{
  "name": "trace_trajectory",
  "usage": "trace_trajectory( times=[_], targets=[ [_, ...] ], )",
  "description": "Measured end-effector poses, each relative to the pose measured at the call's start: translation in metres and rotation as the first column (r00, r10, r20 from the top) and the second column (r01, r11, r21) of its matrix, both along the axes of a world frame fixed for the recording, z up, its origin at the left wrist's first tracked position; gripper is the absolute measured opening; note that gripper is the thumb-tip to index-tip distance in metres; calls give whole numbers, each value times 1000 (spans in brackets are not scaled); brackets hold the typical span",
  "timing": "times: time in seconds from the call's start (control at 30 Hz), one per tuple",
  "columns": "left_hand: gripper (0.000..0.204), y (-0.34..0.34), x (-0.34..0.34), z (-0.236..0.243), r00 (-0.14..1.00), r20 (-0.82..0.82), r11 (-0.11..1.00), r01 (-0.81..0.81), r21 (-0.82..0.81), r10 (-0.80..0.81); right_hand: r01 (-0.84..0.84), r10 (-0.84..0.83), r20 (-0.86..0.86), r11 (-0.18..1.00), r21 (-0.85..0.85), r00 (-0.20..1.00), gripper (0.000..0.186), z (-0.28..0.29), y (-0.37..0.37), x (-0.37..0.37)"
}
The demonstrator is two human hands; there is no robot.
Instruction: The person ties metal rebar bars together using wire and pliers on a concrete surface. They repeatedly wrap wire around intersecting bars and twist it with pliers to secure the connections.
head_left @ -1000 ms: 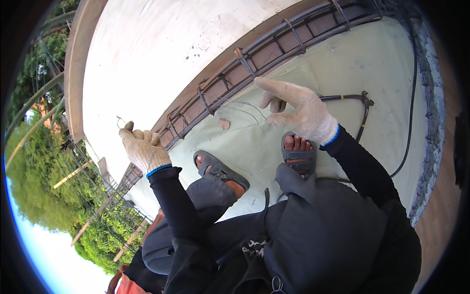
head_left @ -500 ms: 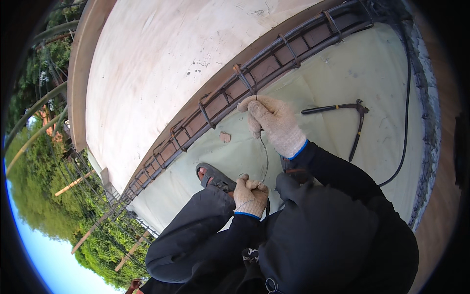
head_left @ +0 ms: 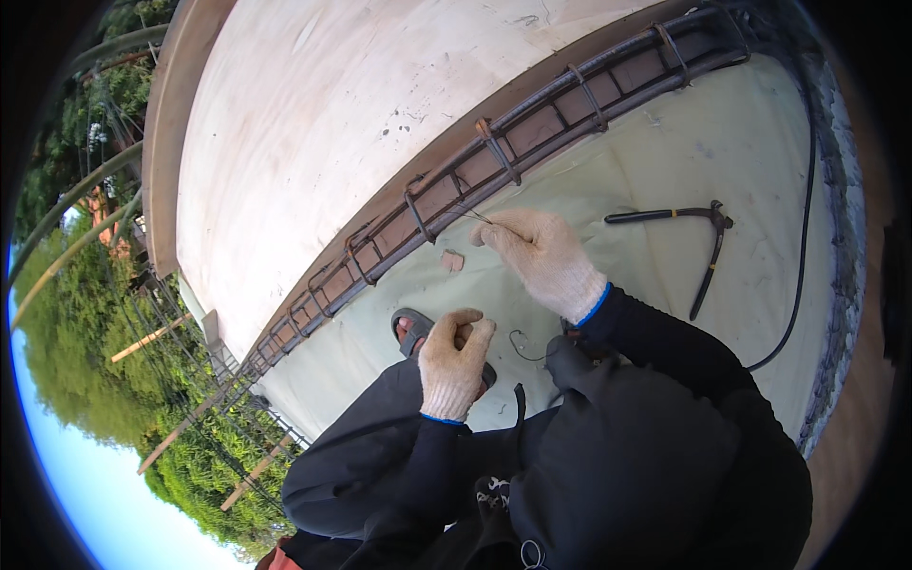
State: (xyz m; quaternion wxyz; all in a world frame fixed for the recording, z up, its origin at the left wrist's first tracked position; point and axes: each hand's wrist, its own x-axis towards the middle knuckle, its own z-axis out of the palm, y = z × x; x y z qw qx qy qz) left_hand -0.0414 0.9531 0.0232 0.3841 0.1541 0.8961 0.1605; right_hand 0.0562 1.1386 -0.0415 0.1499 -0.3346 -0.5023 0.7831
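My right hand (head_left: 546,261), in a pale knit glove with a blue cuff, pinches a thin piece of tie wire (head_left: 467,211) between thumb and forefinger. Its end points toward the rebar cage (head_left: 494,152), just short of the bars as far as I can see. My left hand (head_left: 454,363), gloved alike, hovers over my knee and sandal with fingers curled; what lies inside them, if anything, is hidden. A loose curl of wire (head_left: 521,350) shows on the pale sheet between my hands. Beyond my right hand lie end-cutting pincers (head_left: 712,217) with dark handles, spread apart.
The cage runs diagonally along a wooden form board (head_left: 313,142). A small brown chip (head_left: 452,260) rests on the green-white sheet (head_left: 627,171). A black cable (head_left: 804,228) curves along the right. Bamboo poles (head_left: 81,204) and trees stand past the edge at left.
My hands have moved apart: the left went left and up, away from the wire strand stretched between them. The right moved slightly down and right, now with a short wire pointing left.
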Motion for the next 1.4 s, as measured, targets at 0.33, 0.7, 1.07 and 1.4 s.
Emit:
trace_trajectory(
  times=[0.33,0.7,1.07,1.4],
  targets=[
    [23,45,-51,-25,980,-172,735,187,652,-97,-444,445,-12,893,-78,896,36,6,-2,5],
    [19,61,-35,-80,807,-561,697,510,504,-185,-98,96,-54,554,-827,994,25,-42,-34,23],
    [49,107,34,-135,506,777,578,-782,231,374,175,-226,79,441,-880,971,25,-12,-19,80],
    [61,117,20,-159,247,961,824,-566,39,125,418,-230,443,819,-393,867,25,-52,7,62]
  ],
)
